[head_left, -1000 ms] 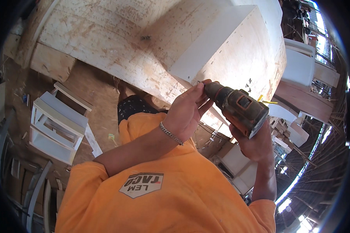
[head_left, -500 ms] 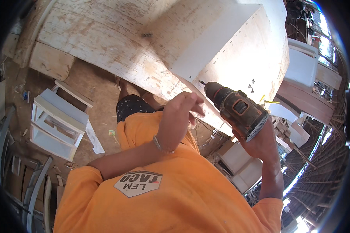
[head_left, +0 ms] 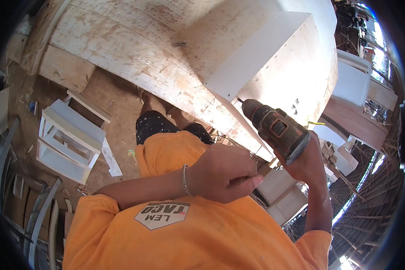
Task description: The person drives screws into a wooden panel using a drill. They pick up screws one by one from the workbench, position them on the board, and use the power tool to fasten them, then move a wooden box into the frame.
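Note:
My right hand (head_left: 307,162) is wrapped round the handle of a dark, worn cordless drill (head_left: 279,129). The drill points toward the far left, its bit close to the near end of a long white board (head_left: 256,56); whether they touch I cannot tell. That board rests on a stained, pale wooden worktable (head_left: 135,45). In front of my chest, my left hand (head_left: 225,173) has its fingers curled in, thumb against them. Anything inside those fingers is hidden.
A small white wooden frame (head_left: 69,141) stands on the brown floor (head_left: 121,135) at the left. White cabinet parts (head_left: 281,193) lie below the drill. A white cabinet piece (head_left: 351,81) and brown panels (head_left: 355,121) are stacked at the right. Dark small bits (head_left: 295,105) lie on the table.
My left hand has moved from beside the table edge back toward my chest and to the right, its fingers now more curled. The drill stays in nearly the same place by the board.

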A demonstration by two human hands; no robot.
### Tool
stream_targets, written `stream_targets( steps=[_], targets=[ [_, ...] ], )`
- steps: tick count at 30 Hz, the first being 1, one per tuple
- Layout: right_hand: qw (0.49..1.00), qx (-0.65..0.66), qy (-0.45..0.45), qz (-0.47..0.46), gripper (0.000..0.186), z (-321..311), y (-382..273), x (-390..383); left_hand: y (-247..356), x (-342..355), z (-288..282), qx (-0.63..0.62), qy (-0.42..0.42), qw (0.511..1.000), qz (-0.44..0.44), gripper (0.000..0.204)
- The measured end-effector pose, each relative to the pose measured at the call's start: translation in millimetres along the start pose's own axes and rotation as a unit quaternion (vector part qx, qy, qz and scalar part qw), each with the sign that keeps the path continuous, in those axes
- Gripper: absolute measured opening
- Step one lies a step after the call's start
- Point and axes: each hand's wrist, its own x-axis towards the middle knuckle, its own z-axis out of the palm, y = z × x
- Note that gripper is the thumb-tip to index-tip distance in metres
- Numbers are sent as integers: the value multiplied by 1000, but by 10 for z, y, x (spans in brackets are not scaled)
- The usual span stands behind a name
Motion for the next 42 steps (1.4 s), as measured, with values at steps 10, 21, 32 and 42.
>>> stream_targets(
  steps=[10, 21, 32, 42],
  targets=[
    [990, 61, -80, -95, 46, -84, 261, 3, 59, 1002, 365, 207, 109, 954, 189, 15],
    [927, 84, -349, -107, 56, -317, 432, 229, -90, 945, 367, 105, 176, 948, 244, 13],
    [999, -7, -2, -48, 26, -25, 33, -28, -75, 1007, 298, 142, 146, 955, 217, 10],
    [950, 296, 101, -20, 43, 1362, 838, -657, -192, 1212, 631, 310, -132, 940, -62, 19]
  ],
)
